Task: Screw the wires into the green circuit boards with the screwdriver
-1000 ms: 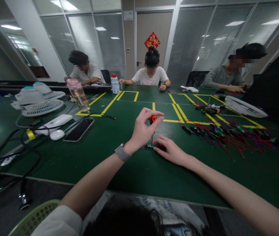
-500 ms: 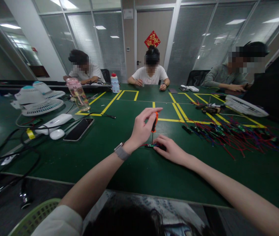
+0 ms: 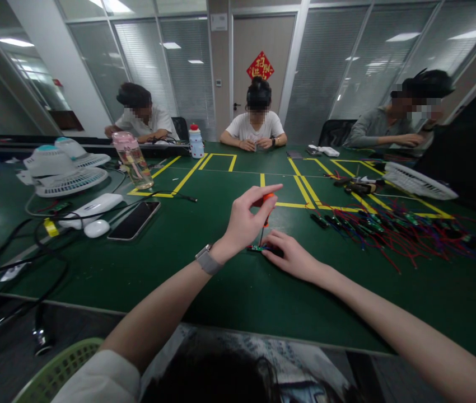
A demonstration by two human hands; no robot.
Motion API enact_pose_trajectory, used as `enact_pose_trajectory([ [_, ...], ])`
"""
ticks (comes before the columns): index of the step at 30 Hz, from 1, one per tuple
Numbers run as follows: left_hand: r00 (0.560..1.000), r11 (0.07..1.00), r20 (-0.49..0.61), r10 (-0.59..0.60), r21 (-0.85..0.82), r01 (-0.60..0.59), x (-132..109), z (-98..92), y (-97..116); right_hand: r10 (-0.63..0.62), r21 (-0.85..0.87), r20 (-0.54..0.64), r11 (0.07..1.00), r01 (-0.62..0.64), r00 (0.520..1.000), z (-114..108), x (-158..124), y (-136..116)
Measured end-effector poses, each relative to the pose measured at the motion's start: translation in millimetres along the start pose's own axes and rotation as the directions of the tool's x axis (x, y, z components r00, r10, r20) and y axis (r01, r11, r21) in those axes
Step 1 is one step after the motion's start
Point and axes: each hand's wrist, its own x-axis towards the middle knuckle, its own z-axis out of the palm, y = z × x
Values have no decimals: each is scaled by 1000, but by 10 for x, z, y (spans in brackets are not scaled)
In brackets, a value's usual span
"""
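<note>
My left hand (image 3: 250, 215) is closed on the orange and black handle of a screwdriver (image 3: 269, 197), its index finger stretched out over the top. The screwdriver stands nearly upright, and its thin shaft runs down to a small green circuit board (image 3: 256, 248) lying on the table. My right hand (image 3: 287, 253) rests on the tabletop, fingers bent around the board's right end and a dark part there that is mostly hidden. Red wire shows at the board's left end.
To the right lies a heap of wired circuit boards (image 3: 372, 224). A phone (image 3: 135, 220), a white mouse (image 3: 97, 228), cables and white fans (image 3: 68, 176) occupy the left. A pink-lidded bottle (image 3: 133, 162) stands beyond them. Three people sit across the green table (image 3: 204, 291).
My left hand has shifted slightly right, its thumb and fingers now covering more of the screwdriver handle. My right hand and the board have stayed put.
</note>
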Motion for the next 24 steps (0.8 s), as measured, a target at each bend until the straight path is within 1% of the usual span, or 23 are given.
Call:
enact_pose_trajectory([
  [2,999,995,-43,33,91,-29,-2,1,-10,2,-1,3,1000,-2,1000,-5,-4,-6],
  [4,998,991,-52,42,131,-35,-1,0,-19,4,-1,3,1000,-4,1000,-9,-7,-7],
  [6,999,996,-33,7,85,-4,1,2,-32,3,-2,7,1000,-3,1000,-9,-8,-2],
  [9,997,995,-4,-79,-64,79,10,10,-61,2,-2,16,1000,-2,1000,-4,-2,7],
  [11,994,991,-17,-104,-90,102,20,10,-77,2,-5,16,1000,-2,1000,-1,3,11],
  [13,996,996,-36,-86,-25,85,29,0,-78,2,-7,13,1000,-1,1000,2,3,13],
  [16,999,993,-44,-12,121,17,32,-21,-50,0,-6,12,1000,0,1000,3,-2,13],
  [19,999,985,-31,41,172,-35,20,-20,-17,-1,-3,9,1000,1,1000,5,-7,11],
  [21,999,993,-7,40,110,-39,11,-1,-15,0,-2,9,1000,0,1000,6,-6,9],
  [24,1000,999,28,0,-41,1,5,28,-36,6,-1,12,1000,-6,1000,8,-2,7],
])
